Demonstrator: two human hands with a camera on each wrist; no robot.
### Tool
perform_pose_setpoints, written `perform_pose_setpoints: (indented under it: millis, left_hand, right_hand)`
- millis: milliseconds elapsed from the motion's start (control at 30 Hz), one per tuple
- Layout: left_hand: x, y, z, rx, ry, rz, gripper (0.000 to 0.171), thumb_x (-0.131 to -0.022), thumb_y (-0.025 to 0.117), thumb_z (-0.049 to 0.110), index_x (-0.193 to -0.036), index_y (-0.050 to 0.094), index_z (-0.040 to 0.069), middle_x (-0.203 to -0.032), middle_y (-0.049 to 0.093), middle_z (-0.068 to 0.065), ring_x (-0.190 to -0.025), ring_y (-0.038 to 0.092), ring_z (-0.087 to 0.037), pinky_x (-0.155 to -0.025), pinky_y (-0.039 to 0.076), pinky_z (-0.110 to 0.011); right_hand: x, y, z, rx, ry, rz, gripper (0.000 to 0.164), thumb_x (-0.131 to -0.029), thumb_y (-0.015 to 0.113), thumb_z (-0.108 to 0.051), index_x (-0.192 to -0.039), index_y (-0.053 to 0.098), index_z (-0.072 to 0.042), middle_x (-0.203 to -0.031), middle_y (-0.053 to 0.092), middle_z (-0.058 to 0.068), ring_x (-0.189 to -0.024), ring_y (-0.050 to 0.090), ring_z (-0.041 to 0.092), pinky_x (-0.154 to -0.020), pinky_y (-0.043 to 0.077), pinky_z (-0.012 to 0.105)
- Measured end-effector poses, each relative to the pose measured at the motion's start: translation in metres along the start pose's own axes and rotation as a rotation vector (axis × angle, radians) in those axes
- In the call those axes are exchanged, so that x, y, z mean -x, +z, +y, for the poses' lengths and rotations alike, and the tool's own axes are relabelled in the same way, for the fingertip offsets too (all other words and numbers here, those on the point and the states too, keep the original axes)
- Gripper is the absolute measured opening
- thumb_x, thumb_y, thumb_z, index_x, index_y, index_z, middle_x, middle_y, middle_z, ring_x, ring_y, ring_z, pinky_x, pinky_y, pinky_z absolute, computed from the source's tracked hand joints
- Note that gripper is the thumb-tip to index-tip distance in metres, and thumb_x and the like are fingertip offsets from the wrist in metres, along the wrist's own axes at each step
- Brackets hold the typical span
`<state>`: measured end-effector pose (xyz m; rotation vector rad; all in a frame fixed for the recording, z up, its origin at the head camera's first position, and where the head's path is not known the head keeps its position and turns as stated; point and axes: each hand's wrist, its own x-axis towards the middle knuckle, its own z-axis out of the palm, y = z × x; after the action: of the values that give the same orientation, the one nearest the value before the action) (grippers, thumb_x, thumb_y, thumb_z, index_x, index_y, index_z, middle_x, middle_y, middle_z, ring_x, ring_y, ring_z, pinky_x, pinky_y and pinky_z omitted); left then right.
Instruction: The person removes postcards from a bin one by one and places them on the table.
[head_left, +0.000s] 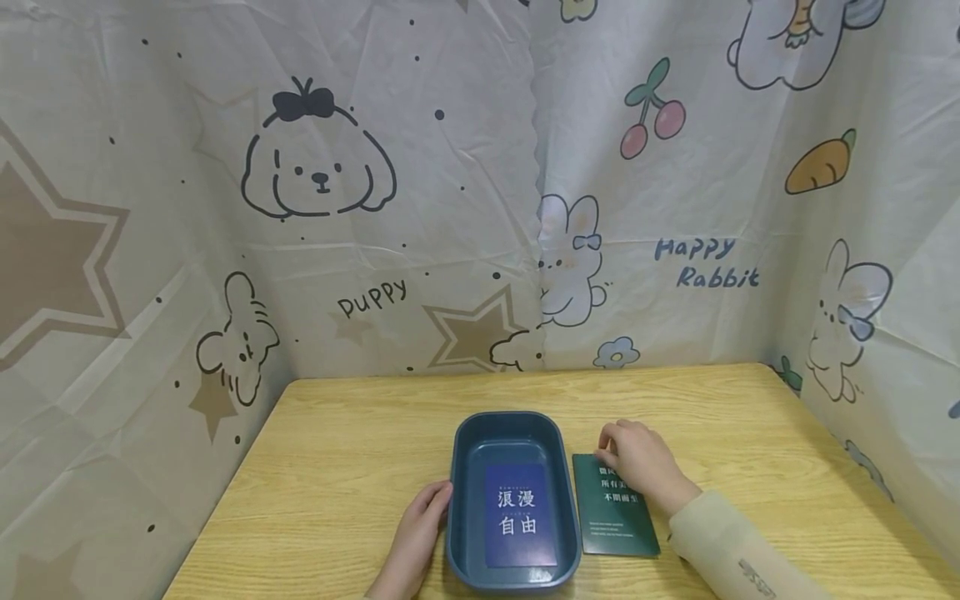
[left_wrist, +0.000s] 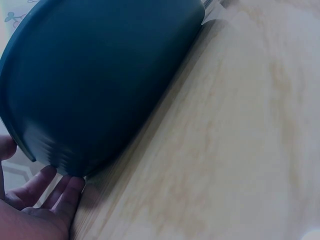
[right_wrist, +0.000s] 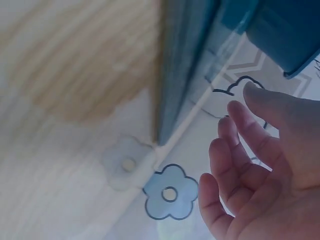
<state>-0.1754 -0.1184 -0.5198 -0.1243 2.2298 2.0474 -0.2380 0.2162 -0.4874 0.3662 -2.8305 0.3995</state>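
A dark teal rectangular tray (head_left: 513,582) stands on the table, its rounded corners and raised rim facing up. Inside lies a blue-purple booklet (head_left: 521,546) with white characters on its cover. My left hand (head_left: 417,533) is at the tray's left side; in the left wrist view its fingertips (left_wrist: 75,184) touch the outer wall, with the thumb by the rim. A green booklet (head_left: 618,529) with white print lies flat just right of the tray. Over its far edge hovers my right hand (head_left: 643,462), fingers loosely bent and holding nothing in the right wrist view.
The wood-grain table (head_left: 337,467) extends to both sides of the tray and behind it. A pale printed curtain (head_left: 450,250) with cartoon animals hangs along the table's back and sides.
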Motion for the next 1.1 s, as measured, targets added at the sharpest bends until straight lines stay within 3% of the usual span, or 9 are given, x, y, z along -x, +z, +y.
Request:
perform_pose_setpoints:
  millis: [600, 833, 1100]
  left_hand:
    - [-0.001, 0.001, 0.000, -0.006, -0.001, 0.015, 0.059, -0.097, 0.047, 0.046, -0.127, 0.053, -0.005, -0.124, 0.060, -0.020, -0.108, 0.057, -0.026, -0.100, 0.043, -0.051]
    - [-0.002, 0.001, -0.001, -0.013, -0.017, 0.013, 0.058, -0.098, 0.045, 0.045, -0.128, 0.053, -0.004, -0.126, 0.060, -0.021, -0.110, 0.056, -0.028, -0.101, 0.043, -0.052]
    - [-0.002, 0.001, 0.000, 0.001, -0.014, 0.003, 0.058, -0.098, 0.046, 0.045, -0.128, 0.053, -0.004, -0.127, 0.059, -0.022, -0.111, 0.055, -0.028, -0.102, 0.042, -0.052]
  right_hand:
    - [-0.003, -0.032, -0.061, -0.116, -0.129, 0.087, 0.012, -0.081, 0.073, -0.027, -0.083, 0.068, -0.017, -0.075, 0.058, -0.005, -0.070, 0.052, 0.013, -0.063, 0.050, 0.035]
    - [-0.005, -0.032, -0.086, -0.125, -0.187, 0.054, 0.018, -0.080, 0.075, -0.030, -0.088, 0.071, -0.014, -0.080, 0.063, -0.003, -0.079, 0.055, 0.015, -0.072, 0.054, 0.039]
    - [0.000, -0.020, -0.111, -0.051, -0.336, 0.004, 0.027, -0.080, 0.074, -0.036, -0.093, 0.072, -0.012, -0.084, 0.064, -0.002, -0.077, 0.053, 0.013, -0.067, 0.053, 0.034]
